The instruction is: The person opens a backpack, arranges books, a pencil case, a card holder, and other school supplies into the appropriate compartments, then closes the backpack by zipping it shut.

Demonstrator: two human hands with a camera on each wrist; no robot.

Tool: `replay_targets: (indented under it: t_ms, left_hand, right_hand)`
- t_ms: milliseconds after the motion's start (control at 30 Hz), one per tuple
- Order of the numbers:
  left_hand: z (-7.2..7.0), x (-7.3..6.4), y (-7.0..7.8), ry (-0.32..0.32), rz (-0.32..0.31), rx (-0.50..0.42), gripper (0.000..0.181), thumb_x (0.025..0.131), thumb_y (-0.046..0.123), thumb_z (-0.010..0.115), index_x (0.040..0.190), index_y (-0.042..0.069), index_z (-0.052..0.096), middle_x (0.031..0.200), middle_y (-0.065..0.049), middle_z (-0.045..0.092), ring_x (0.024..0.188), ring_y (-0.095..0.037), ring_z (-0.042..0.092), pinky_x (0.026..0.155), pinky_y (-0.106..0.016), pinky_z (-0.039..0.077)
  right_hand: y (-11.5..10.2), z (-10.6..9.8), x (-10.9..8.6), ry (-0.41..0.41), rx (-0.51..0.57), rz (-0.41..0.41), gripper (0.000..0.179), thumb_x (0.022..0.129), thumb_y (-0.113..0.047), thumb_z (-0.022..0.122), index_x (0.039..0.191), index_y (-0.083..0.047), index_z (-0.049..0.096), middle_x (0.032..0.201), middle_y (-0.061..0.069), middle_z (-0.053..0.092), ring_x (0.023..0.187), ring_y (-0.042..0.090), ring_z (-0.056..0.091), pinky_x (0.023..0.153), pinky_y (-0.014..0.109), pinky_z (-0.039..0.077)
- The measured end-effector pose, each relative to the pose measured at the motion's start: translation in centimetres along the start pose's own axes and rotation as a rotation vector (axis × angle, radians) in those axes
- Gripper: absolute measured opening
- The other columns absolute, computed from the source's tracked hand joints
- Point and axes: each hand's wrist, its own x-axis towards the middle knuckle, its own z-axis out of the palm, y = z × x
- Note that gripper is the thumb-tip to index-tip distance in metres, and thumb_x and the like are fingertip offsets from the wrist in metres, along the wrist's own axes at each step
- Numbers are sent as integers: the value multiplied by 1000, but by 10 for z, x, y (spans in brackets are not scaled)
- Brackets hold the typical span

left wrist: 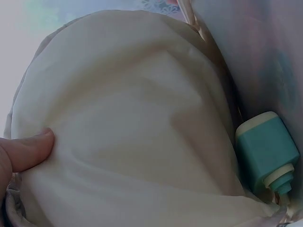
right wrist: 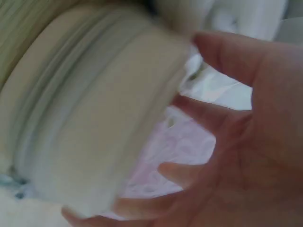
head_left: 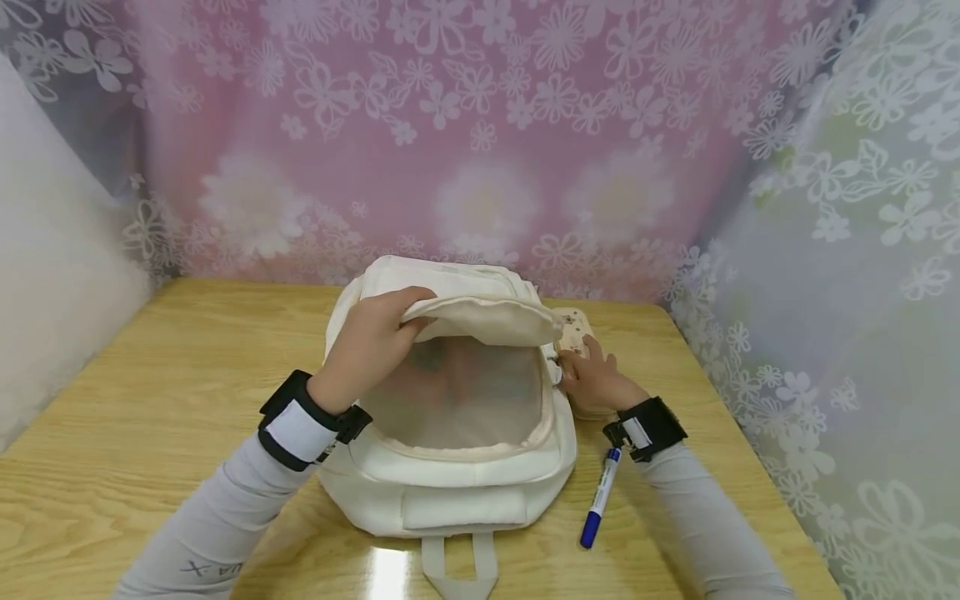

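Note:
A white backpack point(head_left: 465, 475) lies on the table with its front flap point(head_left: 480, 317) raised over the opening. My left hand point(head_left: 378, 337) pinches the flap's edge, with the thumb point(left wrist: 33, 149) pressed on its cream lining. Inside the bag, a teal block-shaped thing point(left wrist: 267, 149) with cream bands and a stepped tip sits beside the flap. To the right of the bag is a small beige zip case point(head_left: 572, 325) with a pattern. My right hand point(head_left: 600, 383) reaches over it with fingers spread, fingertips right at the side of the case point(right wrist: 109, 104).
A marker point(head_left: 600, 500) with blue ends lies on the wooden table point(head_left: 225, 358), right of the bag. The bag's carrying loop point(head_left: 459, 575) points to the front edge. Flowered curtains point(head_left: 480, 150) stand behind the table and along its right side.

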Motion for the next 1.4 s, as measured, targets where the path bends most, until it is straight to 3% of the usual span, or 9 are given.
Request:
replay_targets:
  t_ms: [100,267,433,567,767,933,1067,1233,1400]
  left_hand:
    - [-1,1,0,1,6,-2,19,88,18,65,106,14,66,100,0,69,81,-11,61,70,-29,48]
    - [-2,3,0,-1,13,1,20,88,19,65,107,14,65,101,-2,69,83,-13,63,71,-31,49]
    - [-2,3,-1,-10,-5,2,21,88,19,65,108,13,65,102,-3,69,85,-14,64,72,-32,50]
    - [-2,4,-2,-10,-40,0,23,88,17,65,110,11,65,103,-5,69,81,-16,63,68,-32,49]
    - [-5,11,-3,33,-75,-5,23,89,18,64,111,12,65,102,-5,70,71,-17,58,62,-30,41]
    - [-6,14,-5,61,-88,-3,24,89,20,64,112,13,66,103,-5,70,77,-18,61,65,-32,43]
    - [-5,17,-5,60,-93,1,24,89,23,65,111,14,66,104,-5,70,83,-20,64,69,-35,47]
    - [-5,21,-6,45,-92,15,27,89,24,65,114,13,66,108,-6,69,93,-22,65,75,-37,50]
    - [-4,17,-2,51,-95,-10,25,88,21,65,112,13,67,107,-5,70,89,-20,64,72,-36,49]
  right_hand:
    - [13,1,3,6,61,8,50,99,-30,44,142,-7,36,150,33,5,140,47,-2,101,75,10]
    - [27,1,0,69,85,38,42,96,-26,52,131,-5,41,145,36,9,137,50,3,98,76,14]
    - [29,-16,-23,167,193,26,41,93,-13,50,131,-3,40,141,37,11,128,55,24,99,70,26]
    - [26,-50,-63,194,324,-213,45,95,-6,45,138,-3,35,144,27,18,131,40,30,99,49,40]
    - [22,-96,-126,81,309,-690,56,90,7,51,142,-3,32,154,15,16,133,8,27,93,11,33]
    - [24,-97,-144,99,354,-904,51,91,2,54,138,7,35,153,22,16,138,19,23,97,13,33]
    - [21,-85,-152,32,449,-1039,50,93,-2,52,139,3,34,153,25,12,138,21,23,93,20,40]
    - [-9,-71,-144,-126,424,-1022,55,89,2,53,141,-6,36,154,20,11,135,18,26,83,28,45]
    - [-48,-50,-105,-198,285,-772,50,95,-9,51,142,-21,38,156,11,15,140,24,24,95,36,45]
